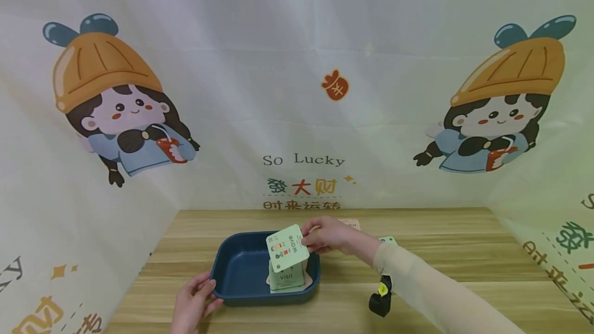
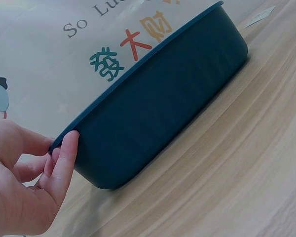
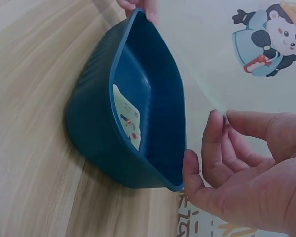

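A dark blue plastic basin (image 1: 241, 272) sits on the table. My left hand (image 1: 192, 300) pinches its rim at the near left corner, as the left wrist view also shows. A pale green "wave" card (image 1: 286, 251) is tilted over the basin's right side, its edge by the fingertips of my right hand (image 1: 327, 233). From the right wrist, that hand (image 3: 246, 163) has loosely curled fingers with no card seen between them, and a picture card (image 3: 128, 118) leans inside the basin. Below the "wave" card, a "visit" card (image 1: 286, 280) lies on other cards in the basin.
Behind my right forearm, a pinkish card (image 1: 350, 223) and a green card (image 1: 389, 240) lie partly hidden on the table (image 1: 445, 262). A black strap with a yellow label (image 1: 382, 295) shows below the right sleeve. Printed cloth walls (image 1: 394, 117) enclose the table.
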Tool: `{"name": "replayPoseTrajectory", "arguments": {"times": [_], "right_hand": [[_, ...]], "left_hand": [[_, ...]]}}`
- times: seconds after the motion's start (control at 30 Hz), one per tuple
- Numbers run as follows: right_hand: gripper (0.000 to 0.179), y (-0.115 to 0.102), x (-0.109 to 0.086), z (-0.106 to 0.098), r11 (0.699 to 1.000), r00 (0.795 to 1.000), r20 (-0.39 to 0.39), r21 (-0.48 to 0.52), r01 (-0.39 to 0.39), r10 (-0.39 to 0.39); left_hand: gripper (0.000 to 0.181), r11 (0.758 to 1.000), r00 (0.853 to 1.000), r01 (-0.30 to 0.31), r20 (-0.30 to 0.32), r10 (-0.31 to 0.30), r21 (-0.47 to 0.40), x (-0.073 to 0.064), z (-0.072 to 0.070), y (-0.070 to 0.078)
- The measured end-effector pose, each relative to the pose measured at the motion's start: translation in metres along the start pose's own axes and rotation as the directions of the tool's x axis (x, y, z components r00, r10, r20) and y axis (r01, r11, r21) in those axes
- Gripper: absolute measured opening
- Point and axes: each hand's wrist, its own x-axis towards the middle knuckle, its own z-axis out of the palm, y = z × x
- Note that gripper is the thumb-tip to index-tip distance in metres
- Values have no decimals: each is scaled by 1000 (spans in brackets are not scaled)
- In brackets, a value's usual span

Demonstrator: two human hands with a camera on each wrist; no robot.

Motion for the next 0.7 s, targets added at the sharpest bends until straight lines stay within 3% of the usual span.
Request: {"name": "replayPoseTrajectory", "arguments": {"times": [0.23,0.7], "right_hand": [[46,2,-3,-2,999,998,-37,3,-42,42],[44,4,-8,-11,997,993,-94,24,-69,71]], "left_hand": [[44,1000,1000,5,-1,-5,-10,0,0,-1],[44,1000,1000,6,3,-6,-11,1,0,-2]]}}
